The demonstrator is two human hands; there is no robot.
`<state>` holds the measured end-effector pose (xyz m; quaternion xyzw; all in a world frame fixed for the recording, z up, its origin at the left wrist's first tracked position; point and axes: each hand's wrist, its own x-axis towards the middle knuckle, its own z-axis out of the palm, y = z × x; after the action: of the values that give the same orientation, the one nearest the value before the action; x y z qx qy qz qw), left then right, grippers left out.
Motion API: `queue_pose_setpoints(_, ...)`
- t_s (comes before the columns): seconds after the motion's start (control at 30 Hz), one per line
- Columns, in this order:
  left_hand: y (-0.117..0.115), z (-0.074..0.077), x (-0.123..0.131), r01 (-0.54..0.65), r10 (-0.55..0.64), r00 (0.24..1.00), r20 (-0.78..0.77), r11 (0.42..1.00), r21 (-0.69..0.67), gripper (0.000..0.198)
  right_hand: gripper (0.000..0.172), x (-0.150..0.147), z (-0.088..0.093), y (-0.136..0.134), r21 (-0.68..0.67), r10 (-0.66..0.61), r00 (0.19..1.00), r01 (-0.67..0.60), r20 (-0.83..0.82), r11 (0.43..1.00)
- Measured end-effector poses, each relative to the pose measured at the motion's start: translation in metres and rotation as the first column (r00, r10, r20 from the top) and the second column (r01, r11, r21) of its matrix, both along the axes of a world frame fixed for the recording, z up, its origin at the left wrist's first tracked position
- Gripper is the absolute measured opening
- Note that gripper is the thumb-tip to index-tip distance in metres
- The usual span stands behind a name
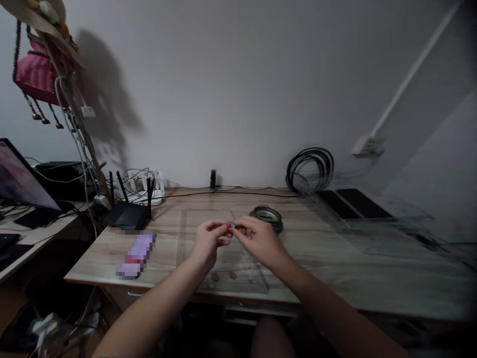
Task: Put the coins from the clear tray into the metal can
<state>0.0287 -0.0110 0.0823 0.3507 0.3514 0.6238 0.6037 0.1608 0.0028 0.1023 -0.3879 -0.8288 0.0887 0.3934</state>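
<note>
Both hands meet over a clear sheet (186,248) lying on the desk. My left hand (209,241) is closed in a pinch at the edge of a small silvery coin (231,224). From the other side my right hand (259,239) pinches the same coin, its lower fingers curled and partly hidden. Two gold-coloured coins, a left one (215,277) and a right one (233,275), lie flat on the sheet below the hands. Just behind my right hand stands a round, dark metal container (267,215) with a slot in its top, partly covered by that hand.
At left on the wooden desk (320,268) are a purple phone-like object (136,254), blurred out, and a black router (128,214). A small dark bottle (212,180) stands by the wall. Coiled black cable (310,169) and a clear case with dark panels (357,204) occupy the right back.
</note>
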Motion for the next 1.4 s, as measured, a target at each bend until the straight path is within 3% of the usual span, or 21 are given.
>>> queue_pose_setpoints(0.13, 0.002, 0.001, 0.013, 0.057, -0.057, 0.998, -0.025, 0.998, 0.01, 0.029, 0.02, 0.016, 0.006, 0.004, -0.018, -0.012, 0.996, 0.011, -0.091, 1.0)
queue_pose_setpoints(0.23, 0.005, -0.003, 0.012, 0.106, -0.107, 0.989, -0.099, 0.994, -0.007, 0.038, 0.02, 0.038, 0.014, 0.023, -0.015, -0.05, 0.999, 0.05, -0.019, 0.999)
queue_pose_setpoints(0.3, 0.006, -0.007, 0.003, 0.116, -0.111, 0.962, -0.25, 0.993, 0.007, 0.039, 0.02, 0.056, 0.018, 0.043, 0.034, -0.157, 0.985, 0.154, 0.075, 0.987)
queue_pose_setpoints(0.37, 0.005, -0.015, -0.014, 0.127, -0.079, 0.855, -0.513, 0.99, 0.06, 0.029, 0.017, 0.075, 0.019, 0.067, 0.07, -0.25, 0.941, 0.24, 0.228, 0.968)
queue_pose_setpoints(0.47, 0.002, -0.033, -0.046, 0.133, 0.025, 0.594, -0.804, 0.983, 0.129, 0.02, 0.015, 0.097, 0.017, 0.096, 0.019, -0.226, 0.865, 0.243, 0.448, 0.97)
queue_pose_setpoints(0.6, -0.001, -0.061, -0.077, 0.113, 0.037, 0.398, -0.917, 0.99, 0.089, 0.024, 0.015, 0.104, 0.019, 0.103, -0.054, -0.158, 0.833, 0.219, 0.53, 0.974)
queue_pose_setpoints(0.7, -0.002, -0.073, -0.084, 0.152, 0.07, 0.244, -0.967, 0.982, 0.109, 0.027, 0.018, 0.092, 0.019, 0.08, 0.048, -0.236, 0.853, 0.242, 0.465, 0.969)
queue_pose_setpoints(0.73, -0.002, -0.074, -0.084, 0.177, 0.083, 0.194, -0.978, 0.977, 0.118, 0.027, 0.019, 0.086, 0.016, 0.068, 0.051, -0.208, 0.867, 0.207, 0.454, 0.977)
queue_pose_setpoints(0.8, -0.003, -0.075, -0.082, 0.231, 0.087, 0.111, -0.99, 0.967, 0.111, 0.026, 0.018, 0.071, 0.001, 0.044, -0.05, -0.018, 0.861, 0.05, 0.509, 0.997)
queue_pose_setpoints(0.9, -0.005, -0.072, -0.079, 0.254, 0.056, 0.026, -0.998, 0.965, 0.061, 0.026, 0.014, 0.05, -0.03, 0.017, -0.279, 0.271, 0.688, -0.104, 0.673, 0.955)
queue_pose_setpoints(0.97, -0.006, -0.071, -0.078, 0.242, 0.036, -0.017, -0.999, 0.97, 0.031, 0.025, 0.016, 0.041, -0.046, 0.012, -0.315, 0.307, 0.605, -0.098, 0.734, 0.944)
queue_pose_setpoints(1.03, -0.006, -0.071, -0.077, 0.236, 0.018, -0.054, -0.998, 0.972, 0.005, 0.025, 0.015, 0.036, -0.055, 0.015, -0.32, 0.322, 0.573, -0.107, 0.754, 0.941)
queue_pose_setpoints(1.2, -0.007, -0.069, -0.077, 0.248, 0.01, -0.123, -0.992, 0.968, -0.021, 0.026, 0.009, 0.025, -0.063, 0.029, -0.448, 0.42, 0.499, -0.069, 0.758, 0.891)
queue_pose_setpoints(1.3, -0.007, -0.07, -0.078, 0.259, 0.016, -0.152, -0.988, 0.966, -0.025, 0.025, 0.007, 0.025, -0.057, 0.03, -0.537, 0.481, 0.537, -0.06, 0.693, 0.841)
queue_pose_setpoints(1.37, -0.007, -0.071, -0.078, 0.266, 0.027, -0.17, -0.985, 0.964, -0.019, 0.024, 0.003, 0.032, -0.04, 0.03, -0.555, 0.483, 0.638, -0.103, 0.6, 0.825)
queue_pose_setpoints(1.4, -0.007, -0.071, -0.078, 0.27, 0.034, -0.178, -0.983, 0.963, -0.016, 0.023, 0.004, 0.038, -0.028, 0.03, -0.521, 0.447, 0.703, -0.127, 0.553, 0.844)
